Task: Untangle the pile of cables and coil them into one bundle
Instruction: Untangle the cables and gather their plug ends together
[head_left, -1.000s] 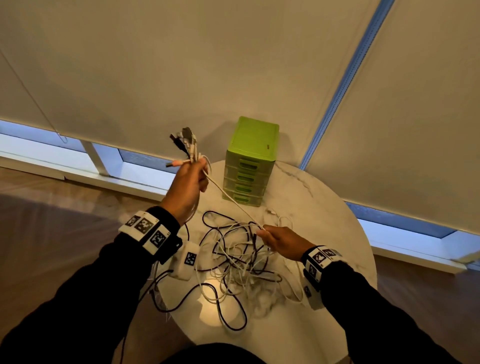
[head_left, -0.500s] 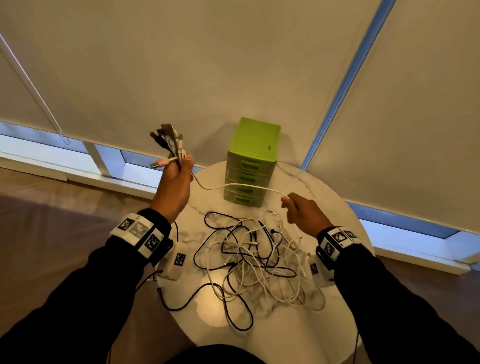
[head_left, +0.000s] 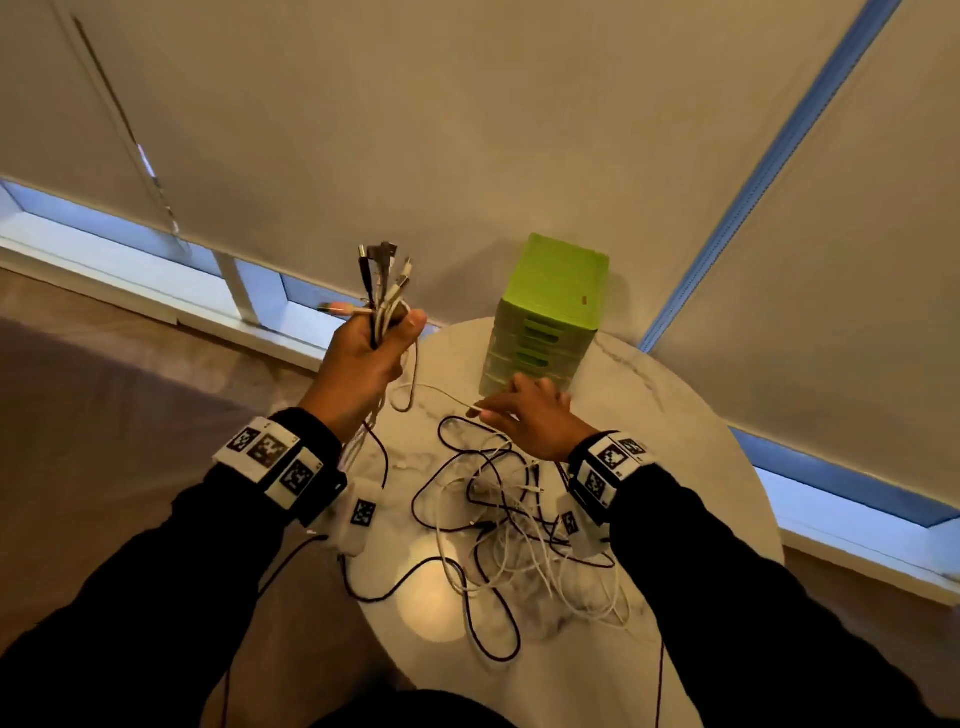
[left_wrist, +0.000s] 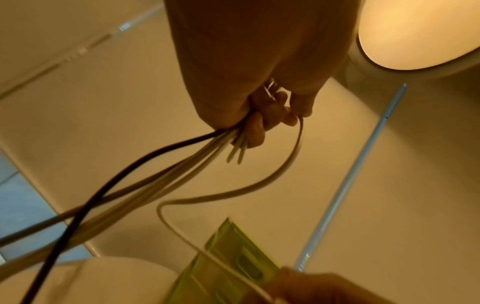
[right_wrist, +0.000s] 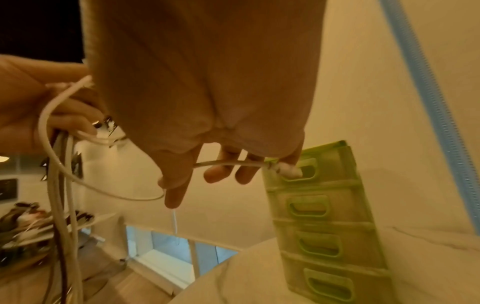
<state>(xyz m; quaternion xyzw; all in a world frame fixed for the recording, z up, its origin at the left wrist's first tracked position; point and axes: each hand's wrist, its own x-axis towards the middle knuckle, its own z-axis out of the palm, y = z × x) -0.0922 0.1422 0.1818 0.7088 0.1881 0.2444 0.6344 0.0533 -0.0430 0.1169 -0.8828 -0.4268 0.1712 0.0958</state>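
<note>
left hand (head_left: 370, 358): bunch of white and black cable ends (head_left: 382, 291) gripped, raised at 11 o'clock | right hand (head_left: 524, 418): thin white cable (right_wrist: 228, 164) pinched near plug, fingers (right_wrist: 219, 174) loosely spread | tangled cable pile (head_left: 514, 514) left on round marble surface (head_left: 675, 467) | cables light, limp, snag-prone; best taken at plug ends

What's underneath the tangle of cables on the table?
The white marble table shows through gaps in the tangle of cables. The right wrist and sleeve cover its right edge, so anything beneath there is hidden.
</note>
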